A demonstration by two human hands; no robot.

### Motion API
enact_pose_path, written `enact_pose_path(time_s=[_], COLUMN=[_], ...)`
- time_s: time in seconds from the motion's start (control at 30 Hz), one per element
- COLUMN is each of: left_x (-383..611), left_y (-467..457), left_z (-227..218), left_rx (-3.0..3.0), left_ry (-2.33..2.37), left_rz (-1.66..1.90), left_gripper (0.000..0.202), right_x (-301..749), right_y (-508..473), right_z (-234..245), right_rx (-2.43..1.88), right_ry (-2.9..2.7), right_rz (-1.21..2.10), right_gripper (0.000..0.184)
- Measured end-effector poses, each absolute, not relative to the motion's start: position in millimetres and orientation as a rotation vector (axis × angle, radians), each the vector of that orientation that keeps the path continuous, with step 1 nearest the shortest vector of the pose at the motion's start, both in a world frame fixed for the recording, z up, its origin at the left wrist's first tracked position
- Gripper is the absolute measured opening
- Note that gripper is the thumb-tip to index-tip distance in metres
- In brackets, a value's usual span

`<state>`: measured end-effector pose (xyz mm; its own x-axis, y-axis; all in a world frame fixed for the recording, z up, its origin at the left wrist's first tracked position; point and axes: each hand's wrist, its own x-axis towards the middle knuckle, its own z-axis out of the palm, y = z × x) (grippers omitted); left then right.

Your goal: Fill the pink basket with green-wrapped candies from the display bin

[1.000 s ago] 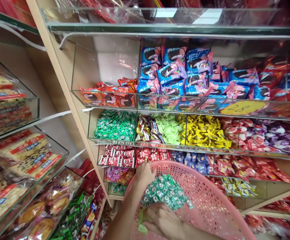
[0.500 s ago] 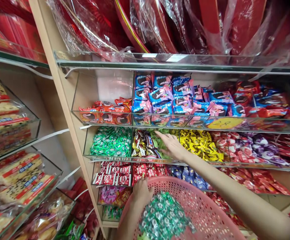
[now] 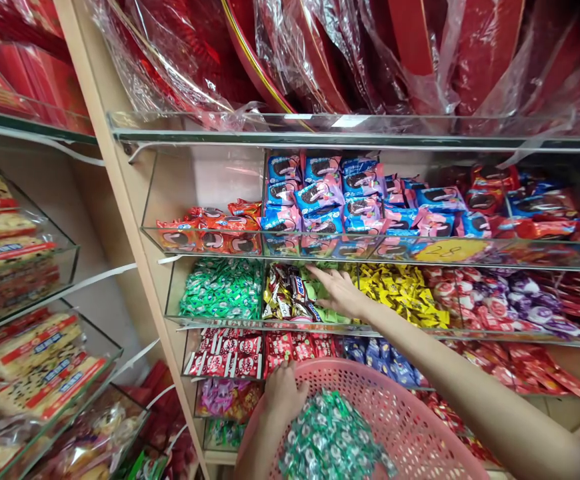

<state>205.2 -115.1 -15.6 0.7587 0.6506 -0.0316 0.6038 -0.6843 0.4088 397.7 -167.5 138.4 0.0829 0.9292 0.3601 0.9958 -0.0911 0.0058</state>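
My left hand (image 3: 286,392) is closed over the far rim of a pink plastic basket (image 3: 410,413), which has holes in its wall. Inside the basket lies a heap of green-wrapped candies (image 3: 333,433). My right hand (image 3: 341,293) reaches into a shelf compartment, fingers stretched out over light green wrapped candies (image 3: 315,291); I see nothing held, though the undersides of the fingers are hidden. Left of these fingers, brown and gold wrapped candies (image 3: 283,291) share the compartment. Yellow-wrapped candies (image 3: 400,290) fill the one to its right.
Green candies (image 3: 223,287) fill the compartment at the left. Above, a glass shelf edge (image 3: 320,245) fronts blue and pink cookie packets (image 3: 320,193). Lower compartments hold red packets (image 3: 223,353) and blue candies (image 3: 380,357). A wooden upright (image 3: 135,253) stands at left.
The view has tilted up slightly, so the shelves sit a little lower. My right hand stays in the same compartment, and my left hand remains on the basket rim.
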Motion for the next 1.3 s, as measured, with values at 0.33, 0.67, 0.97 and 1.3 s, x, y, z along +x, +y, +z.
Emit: enact_pose_path(time_s=[0.33,0.67,0.97,1.3], left_x=[205,204,205,205], left_y=[-115,-114,-116,-117], left_z=[-14,-17,-15,-12], left_rx=[2.528,2.528,2.543,2.527], left_ry=[0.964,0.953,0.977,0.990], left_rz=[0.162,0.172,0.164,0.147], left_gripper=[0.061,0.060,0.060,0.058], right_x=[399,399,398,397], right_y=[-167,-172,-175,-184], right_z=[135,136,135,133], right_rx=[-2.062,-2.002,-1.972,-1.889], right_ry=[-1.971,-1.994,-1.949,-1.886], right_rz=[-0.453,-0.504,-0.462,-0.483], right_gripper=[0.085,0.075,0.076,0.076])
